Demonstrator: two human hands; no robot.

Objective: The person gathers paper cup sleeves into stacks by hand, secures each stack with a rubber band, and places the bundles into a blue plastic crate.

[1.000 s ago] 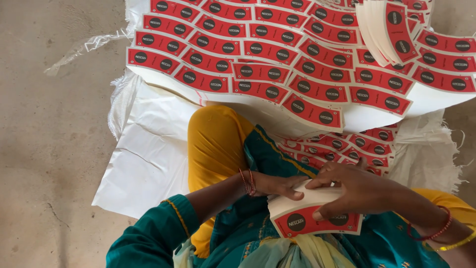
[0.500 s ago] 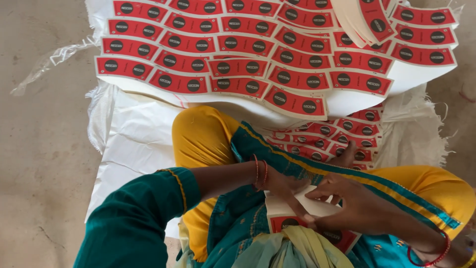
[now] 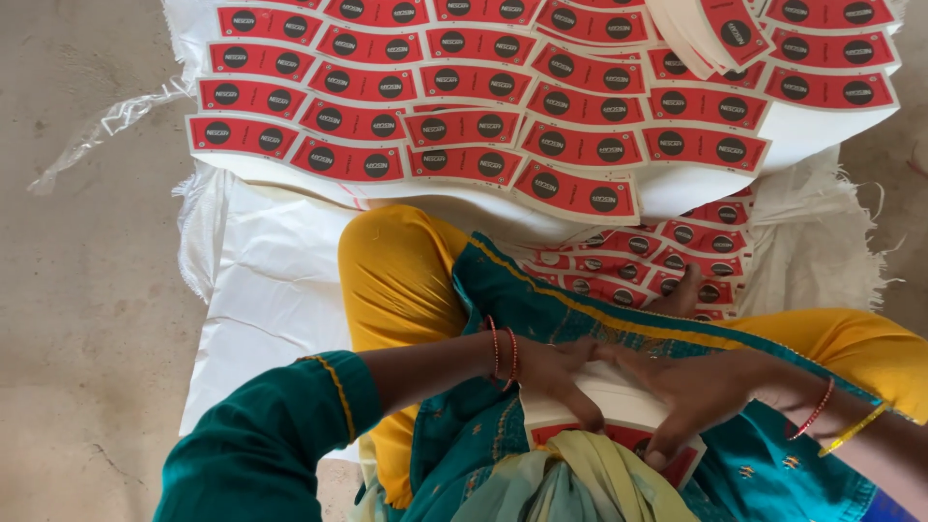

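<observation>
Head view is looking down on a person sitting cross-legged on a white sack (image 3: pixel 280 290), with both hands working at a small stack of red-and-white curved paper labels (image 3: pixel 619 411) in the lap. The left hand (image 3: pixel 556 372) is pressing down on the stack's near-left side, fingers curled over its white top edge, while the right hand (image 3: pixel 696 387) is lying flat across it, fingertips reaching past the red lower edge. Both hands are holding the stack closed between them rather than lifting it. By my reading, the step in hand is squaring up or gathering a bundle of labels. Ahead, a large printed sheet of labels (image 3: pixel 541 106) is lying in rows across the sack, and loose labels (image 3: pixel 667 261) are lying scattered between the knees, just beyond the hands. A strip of clear plastic (image 3: pixel 106 126) is lying on the concrete floor (image 3: pixel 87 319) to the left. Any next move would call for keeping the edges aligned and a firm hold, since the thin pieces look likely to slip apart.
</observation>
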